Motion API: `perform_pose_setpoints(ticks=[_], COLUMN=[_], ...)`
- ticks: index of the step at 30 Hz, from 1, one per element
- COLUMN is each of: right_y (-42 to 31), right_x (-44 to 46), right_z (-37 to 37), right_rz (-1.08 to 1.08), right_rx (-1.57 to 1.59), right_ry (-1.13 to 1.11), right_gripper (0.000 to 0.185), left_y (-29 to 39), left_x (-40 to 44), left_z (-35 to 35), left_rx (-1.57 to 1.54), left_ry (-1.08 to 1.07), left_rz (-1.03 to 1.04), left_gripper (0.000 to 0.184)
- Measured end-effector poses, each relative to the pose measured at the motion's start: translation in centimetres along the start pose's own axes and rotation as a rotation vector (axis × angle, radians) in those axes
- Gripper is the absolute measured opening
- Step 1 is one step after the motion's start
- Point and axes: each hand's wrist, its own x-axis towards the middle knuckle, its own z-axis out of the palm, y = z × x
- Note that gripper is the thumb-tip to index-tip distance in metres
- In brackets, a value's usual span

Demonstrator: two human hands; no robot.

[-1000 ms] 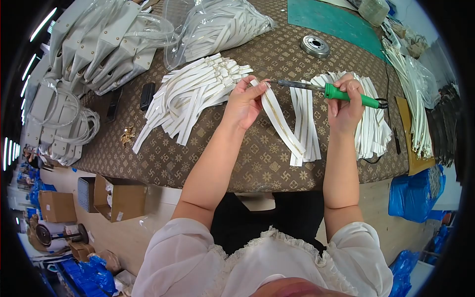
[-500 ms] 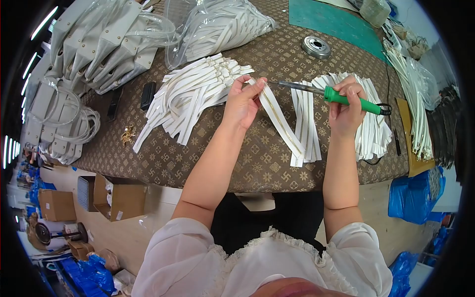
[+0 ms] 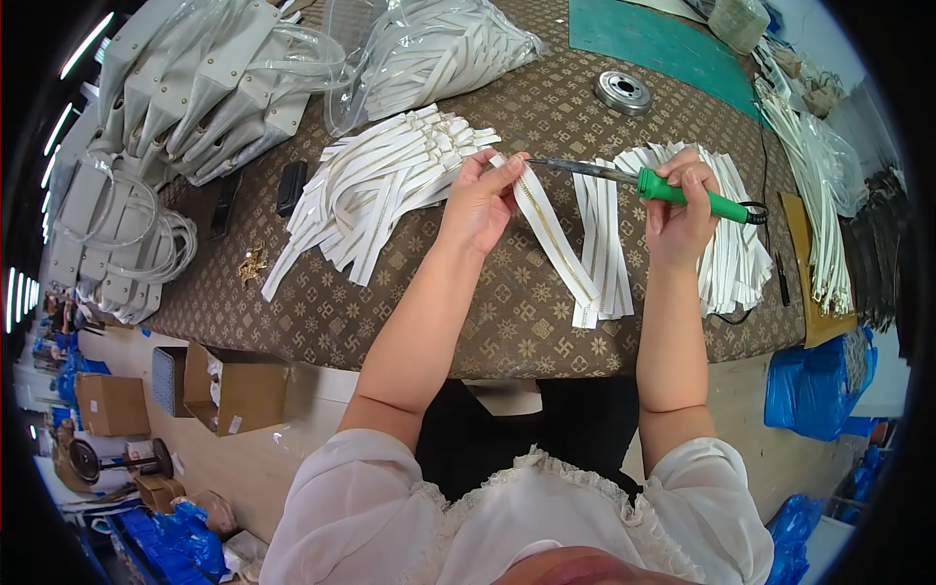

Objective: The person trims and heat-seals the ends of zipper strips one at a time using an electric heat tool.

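My left hand (image 3: 485, 195) pinches the top end of a white zipper (image 3: 556, 234) with a gold-coloured tooth line; its lower end rests on the table. Wrapped round the green handle of a soldering iron (image 3: 697, 198) is my right hand (image 3: 682, 210). The iron's thin metal tip points left and meets the zipper end at my left fingertips; whether it touches the tape or a finger hides it, I cannot tell. A few zippers (image 3: 609, 253) lie just right of the held one. Bigger piles of zippers lie to the left (image 3: 390, 185) and to the right (image 3: 736, 253).
Pale bags (image 3: 205, 88) with clear handles are stacked at the left. Behind the left pile is a plastic bag of zippers (image 3: 448, 49). A round metal piece (image 3: 623, 93), a green mat (image 3: 663, 49), small gold parts (image 3: 253, 264) and a black case (image 3: 292, 188) lie on the patterned tablecloth (image 3: 507, 341).
The iron has shifted slightly left, its tip closer to my left fingertips. My left hand and the held zipper have hardly moved.
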Motion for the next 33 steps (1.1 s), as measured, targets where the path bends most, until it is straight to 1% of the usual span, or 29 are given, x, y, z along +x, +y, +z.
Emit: perform_pose_setpoints(ticks=[8,12,15,17,24,28,31,33], right_y=[0.09,0.02,-0.02,0.02,0.05,0.08,0.02,-0.04], right_x=[-0.08,-0.13,-0.06,0.09,-0.02,-0.12,-0.14,-0.16], right_z=[0.24,0.58,0.38,0.21,0.32,0.4,0.41,0.45], right_rz=[-0.021,-0.023,-0.02,-0.02,-0.009,-0.001,0.0,-0.001], right_rx=[-0.047,-0.09,-0.092,-0.06,-0.103,-0.099,-0.091,-0.075], right_ry=[-0.017,-0.036,-0.023,0.008,-0.012,-0.019,-0.018,-0.025], right_gripper=[0.023,0.023,0.023,0.023,0.024,0.024,0.024,0.024], left_y=[0.27,0.44,-0.09,0.2,0.89,0.72,0.62,0.68], left_x=[-0.36,-0.43,-0.02,0.06,-0.27,-0.27,-0.23,-0.34], left_z=[0.38,0.52,0.27,0.18,0.67,0.84,0.65,0.7], left_rx=[0.048,0.133,0.101,0.096,0.123,0.179,0.317,0.335], left_ry=[-0.008,-0.006,0.021,0.03,0.049,0.051,0.014,0.004], left_rz=[0.019,0.065,0.192,0.182,0.168,0.206,0.265,0.272], left_gripper=[0.039,0.039,0.04,0.04,0.041,0.04,0.039,0.039])
